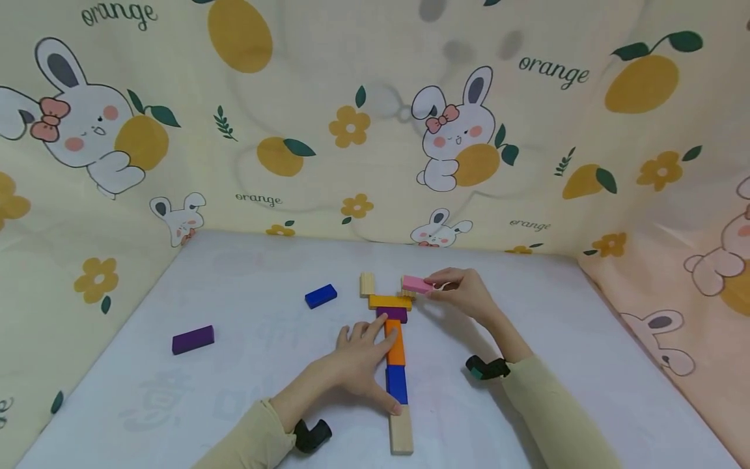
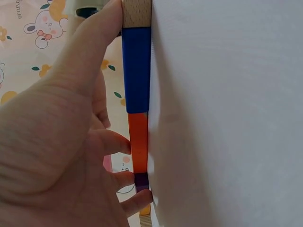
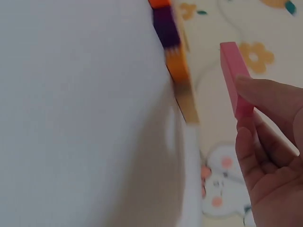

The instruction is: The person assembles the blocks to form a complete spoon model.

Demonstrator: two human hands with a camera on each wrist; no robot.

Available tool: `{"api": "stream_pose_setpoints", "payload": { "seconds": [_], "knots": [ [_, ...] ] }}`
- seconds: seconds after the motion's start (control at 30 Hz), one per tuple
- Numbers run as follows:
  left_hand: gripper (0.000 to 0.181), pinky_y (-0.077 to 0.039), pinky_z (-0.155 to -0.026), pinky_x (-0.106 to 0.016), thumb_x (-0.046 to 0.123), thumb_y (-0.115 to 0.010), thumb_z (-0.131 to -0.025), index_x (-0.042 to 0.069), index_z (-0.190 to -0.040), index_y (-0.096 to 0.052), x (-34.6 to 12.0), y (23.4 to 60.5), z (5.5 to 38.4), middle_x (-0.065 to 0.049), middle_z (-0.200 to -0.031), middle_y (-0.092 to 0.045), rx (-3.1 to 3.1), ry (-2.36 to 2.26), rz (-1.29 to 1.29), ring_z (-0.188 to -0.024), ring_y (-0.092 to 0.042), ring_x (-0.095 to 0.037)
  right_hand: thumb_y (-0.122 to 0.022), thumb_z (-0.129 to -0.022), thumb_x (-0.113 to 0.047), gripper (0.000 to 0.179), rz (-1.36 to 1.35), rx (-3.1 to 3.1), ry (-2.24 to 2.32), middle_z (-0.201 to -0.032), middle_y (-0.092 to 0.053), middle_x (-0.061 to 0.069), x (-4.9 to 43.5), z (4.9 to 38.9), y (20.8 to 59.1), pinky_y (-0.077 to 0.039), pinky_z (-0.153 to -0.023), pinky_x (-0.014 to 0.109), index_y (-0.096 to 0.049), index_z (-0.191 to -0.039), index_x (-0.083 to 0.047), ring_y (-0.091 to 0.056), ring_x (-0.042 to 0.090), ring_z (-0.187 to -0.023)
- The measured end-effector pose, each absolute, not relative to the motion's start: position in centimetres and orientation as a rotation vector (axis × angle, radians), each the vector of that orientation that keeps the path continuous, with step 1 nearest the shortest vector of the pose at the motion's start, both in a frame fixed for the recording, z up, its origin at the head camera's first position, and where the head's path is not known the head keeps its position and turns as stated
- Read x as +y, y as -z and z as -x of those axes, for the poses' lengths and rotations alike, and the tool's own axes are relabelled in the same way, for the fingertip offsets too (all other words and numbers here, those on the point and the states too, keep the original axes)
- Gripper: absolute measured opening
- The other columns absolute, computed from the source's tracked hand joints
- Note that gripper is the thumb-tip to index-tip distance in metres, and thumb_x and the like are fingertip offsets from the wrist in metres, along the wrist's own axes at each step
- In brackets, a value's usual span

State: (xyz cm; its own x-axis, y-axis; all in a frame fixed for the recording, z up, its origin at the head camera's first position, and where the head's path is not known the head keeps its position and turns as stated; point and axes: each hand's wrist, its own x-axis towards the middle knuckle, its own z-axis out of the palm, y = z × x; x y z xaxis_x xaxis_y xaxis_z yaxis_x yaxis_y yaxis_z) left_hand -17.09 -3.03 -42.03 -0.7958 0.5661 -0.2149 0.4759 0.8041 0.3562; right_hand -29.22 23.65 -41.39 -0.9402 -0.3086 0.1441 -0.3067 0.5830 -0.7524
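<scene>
A row of wooden blocks runs away from me: plain wood (image 1: 401, 433), blue (image 1: 396, 385), orange (image 1: 396, 348), purple (image 1: 394, 314), then a yellow block (image 1: 389, 302) set crosswise. My left hand (image 1: 356, 368) is spread along its left side, thumb by the blue and plain blocks, fingertips at the orange and purple ones. With thumb and fingers my right hand (image 1: 469, 296) pinches a pink block (image 1: 415, 284) near the far right end of the row. A plain block there is partly hidden by the pink one. Another plain block (image 1: 366, 284) lies at the far left end.
On the white table (image 1: 281, 384), a loose blue block (image 1: 320, 296) lies left of the row, and a loose purple block (image 1: 193, 340) farther left. A printed cloth (image 1: 316, 78) hangs behind and along the sides. Dark bands sit on both wrists.
</scene>
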Motion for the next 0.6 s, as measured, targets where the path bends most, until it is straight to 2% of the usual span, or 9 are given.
{"api": "stream_pose_setpoints", "payload": {
  "seconds": [0.3, 0.6],
  "knots": [
    [0.124, -0.01, -0.108, -0.069, 0.083, -0.069, -0.06, 0.02, -0.157, -0.027, -3.0, 42.0, 17.1, -0.01, -0.163, -0.004, 2.684, -0.395, -0.8, -0.14, -0.017, -0.04, -0.081, -0.083, -0.021, 0.023, 0.608, 2.748, 1.262, -0.1, -0.069, -0.004, 19.3, 30.5, 42.1, -0.053, -0.076, 0.034, -0.079, -0.106, -0.019, -0.06, 0.021, -0.087],
    [0.123, -0.01, -0.107, -0.07, 0.083, -0.069, -0.06, 0.02, -0.157, -0.027, -3.0, 42.0, 17.1, -0.01, -0.163, -0.003, 2.684, -0.382, -0.799, -0.14, -0.017, -0.041, -0.081, -0.084, -0.02, 0.021, 0.561, 2.71, 1.292, -0.088, -0.068, 0.001, 18.2, 30.9, 42.7, -0.053, -0.065, 0.035, -0.079, -0.105, -0.019, -0.058, 0.027, -0.079]
  ]
}}
